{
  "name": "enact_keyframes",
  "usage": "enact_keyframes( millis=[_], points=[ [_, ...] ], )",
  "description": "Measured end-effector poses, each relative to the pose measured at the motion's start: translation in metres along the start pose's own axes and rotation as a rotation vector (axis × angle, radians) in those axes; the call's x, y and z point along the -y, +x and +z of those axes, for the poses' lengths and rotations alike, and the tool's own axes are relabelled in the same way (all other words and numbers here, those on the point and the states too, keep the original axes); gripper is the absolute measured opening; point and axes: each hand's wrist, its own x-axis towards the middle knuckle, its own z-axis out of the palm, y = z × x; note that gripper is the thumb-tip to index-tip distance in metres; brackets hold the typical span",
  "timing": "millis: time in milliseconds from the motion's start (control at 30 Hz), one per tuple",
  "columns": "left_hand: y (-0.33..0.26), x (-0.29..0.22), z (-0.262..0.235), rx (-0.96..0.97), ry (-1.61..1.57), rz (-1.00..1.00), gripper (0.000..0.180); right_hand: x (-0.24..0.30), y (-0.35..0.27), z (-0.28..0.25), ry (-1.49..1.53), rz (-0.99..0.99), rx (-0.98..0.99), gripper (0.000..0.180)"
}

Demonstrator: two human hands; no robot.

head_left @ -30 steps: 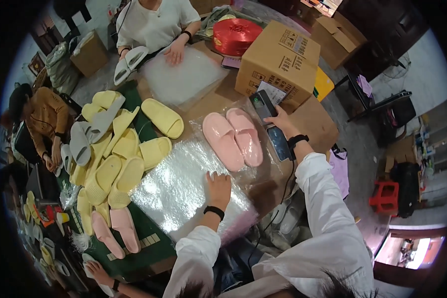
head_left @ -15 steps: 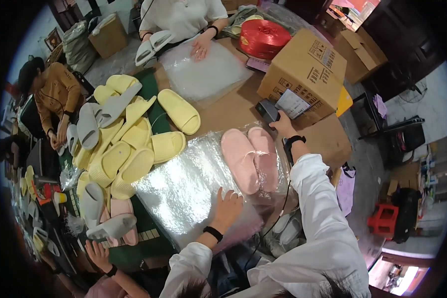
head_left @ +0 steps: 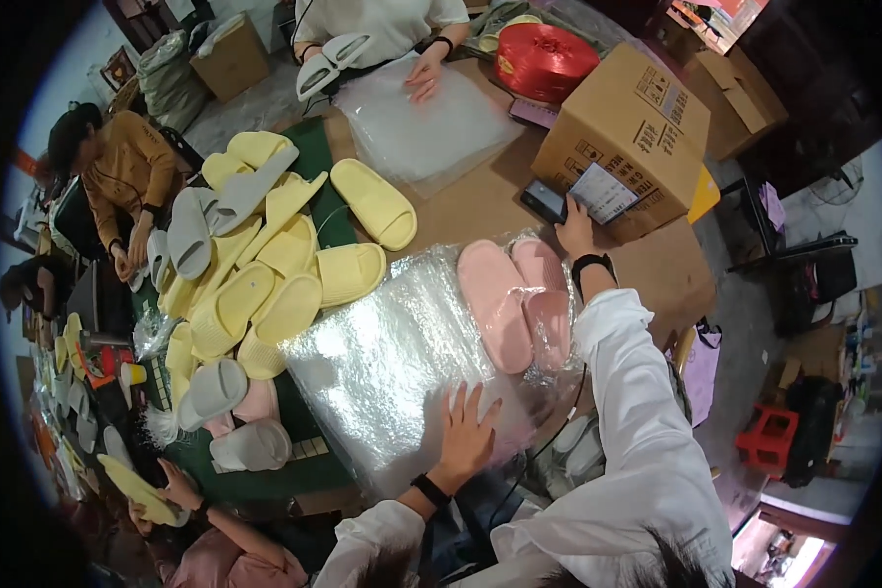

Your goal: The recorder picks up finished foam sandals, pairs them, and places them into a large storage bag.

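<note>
My left hand (head_left: 468, 431) lies with spread fingers on a stack of clear plastic bags (head_left: 372, 363) and holds nothing. Beyond it, a pair of pink slippers (head_left: 496, 306) rests side by side, with shiny clear plastic around them. My right arm reaches past the slippers. At its end, my right hand (head_left: 575, 230) is closed round the near end of a dark, boxy handheld device (head_left: 543, 201) beside the cardboard box (head_left: 625, 137). The device's exact kind is unclear, and some fingers are hidden.
Yellow slippers (head_left: 230, 309) and grey slippers (head_left: 188, 233) pile up at the left. Across the table, a person handles grey slippers over more clear bags (head_left: 426, 122). A red twine roll (head_left: 547, 61) stands behind the box. At lower left, a co-worker holds a yellow slipper (head_left: 137, 485).
The view has shifted slightly. My left hand's fingers have spread flatter on the bags; my right hand stays on the device. The lower-left co-worker now holds a yellow slipper, and nearby grey slippers have moved.
</note>
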Motion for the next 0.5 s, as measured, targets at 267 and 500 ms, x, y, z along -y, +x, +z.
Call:
enact_keyframes(
  millis=[267, 500],
  points=[
    [-0.032, 0.0, -0.01, 0.009, 0.222, -0.26, 0.052, 0.031, -0.156, -0.045, 0.286, 0.002, 0.191, 0.079],
    [-0.067, -0.007, -0.001, 0.038, 0.288, -0.279, 0.046, 0.054, -0.297, -0.031, -0.003, 0.367, 0.335, 0.105]
  ],
)
